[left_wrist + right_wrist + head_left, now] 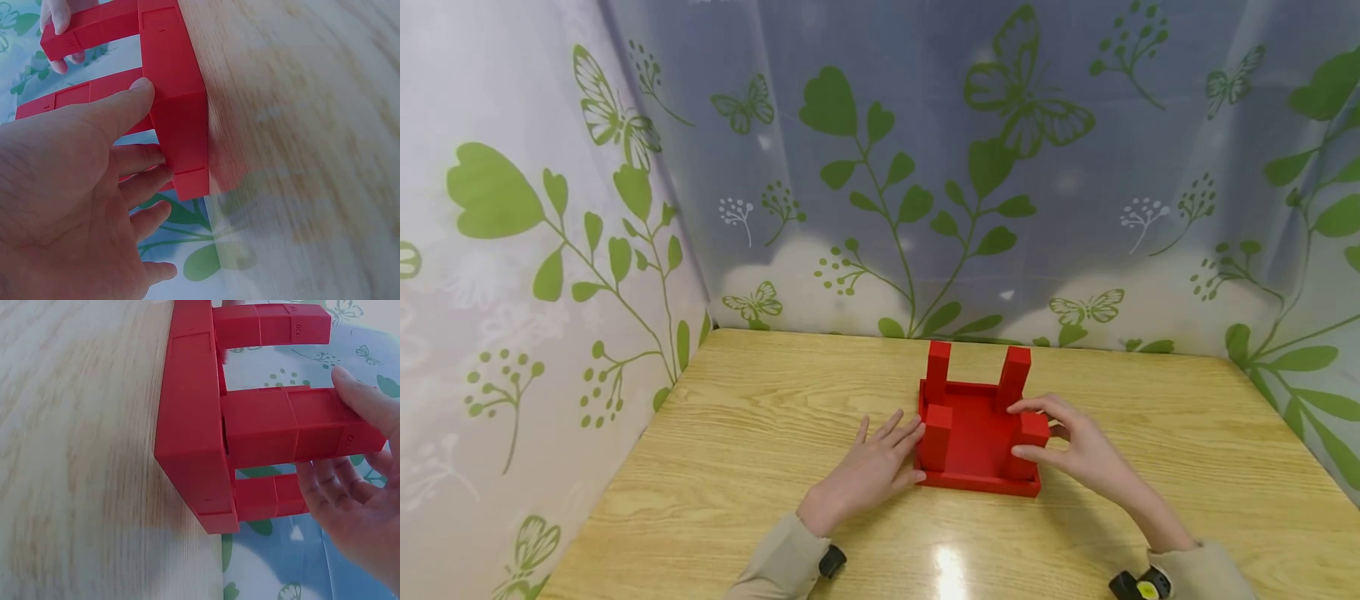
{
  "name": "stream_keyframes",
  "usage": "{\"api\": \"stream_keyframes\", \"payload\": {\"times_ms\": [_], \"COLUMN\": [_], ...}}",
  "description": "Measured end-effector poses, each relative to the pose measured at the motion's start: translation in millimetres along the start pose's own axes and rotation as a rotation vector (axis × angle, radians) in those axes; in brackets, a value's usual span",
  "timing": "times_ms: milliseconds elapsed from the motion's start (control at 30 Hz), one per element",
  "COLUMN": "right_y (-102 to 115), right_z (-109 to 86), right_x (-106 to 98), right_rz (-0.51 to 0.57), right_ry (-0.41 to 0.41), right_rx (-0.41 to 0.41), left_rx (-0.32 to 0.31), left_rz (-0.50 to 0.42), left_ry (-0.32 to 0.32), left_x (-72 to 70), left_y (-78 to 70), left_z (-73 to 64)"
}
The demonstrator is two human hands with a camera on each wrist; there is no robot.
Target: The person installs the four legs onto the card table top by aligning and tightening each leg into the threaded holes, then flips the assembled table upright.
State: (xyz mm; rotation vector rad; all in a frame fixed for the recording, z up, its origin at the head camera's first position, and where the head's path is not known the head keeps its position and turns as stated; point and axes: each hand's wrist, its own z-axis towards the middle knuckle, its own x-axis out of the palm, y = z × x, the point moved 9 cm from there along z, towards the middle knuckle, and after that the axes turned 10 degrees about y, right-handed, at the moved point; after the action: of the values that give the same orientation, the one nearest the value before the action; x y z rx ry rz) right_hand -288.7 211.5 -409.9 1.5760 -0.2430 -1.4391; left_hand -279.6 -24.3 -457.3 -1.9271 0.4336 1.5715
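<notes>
A red square base (973,481) with a low raised rim lies on the table, and several red rectangular posts stand upright at its corners. My left hand (874,465) is at the base's left side, its fingers spread and fairly straight; in the left wrist view the thumb and fingertips touch the rim near a corner. My right hand (1086,454) holds the near-right post (1030,437) near its top, thumb on one side and fingers on the other. In the right wrist view that post (287,425) stands inside the rim, a thin dark gap showing at its foot.
The wooden table (760,417) extends around the base. A patterned curtain (880,167) with green leaves and butterflies hangs behind the table's far edge, with more on both sides. Dark wrist devices (1142,585) sit at the sleeves.
</notes>
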Motion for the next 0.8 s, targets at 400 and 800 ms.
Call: {"api": "stream_keyframes", "payload": {"times_ms": [400, 800], "right_y": [3.3, -5.6], "right_z": [-7.8, -7.2], "right_x": [-2.5, -2.3], "right_rz": [0.291, 0.272], "right_ry": [0.274, 0.239], "right_rx": [-0.168, -0.067], "left_rx": [-0.005, 0.002], "left_rz": [-0.003, 0.008], "left_ry": [0.010, 0.003], "left_x": [-0.2, -0.6], "left_y": [-0.2, -0.8], "left_z": [0.2, -0.1]}}
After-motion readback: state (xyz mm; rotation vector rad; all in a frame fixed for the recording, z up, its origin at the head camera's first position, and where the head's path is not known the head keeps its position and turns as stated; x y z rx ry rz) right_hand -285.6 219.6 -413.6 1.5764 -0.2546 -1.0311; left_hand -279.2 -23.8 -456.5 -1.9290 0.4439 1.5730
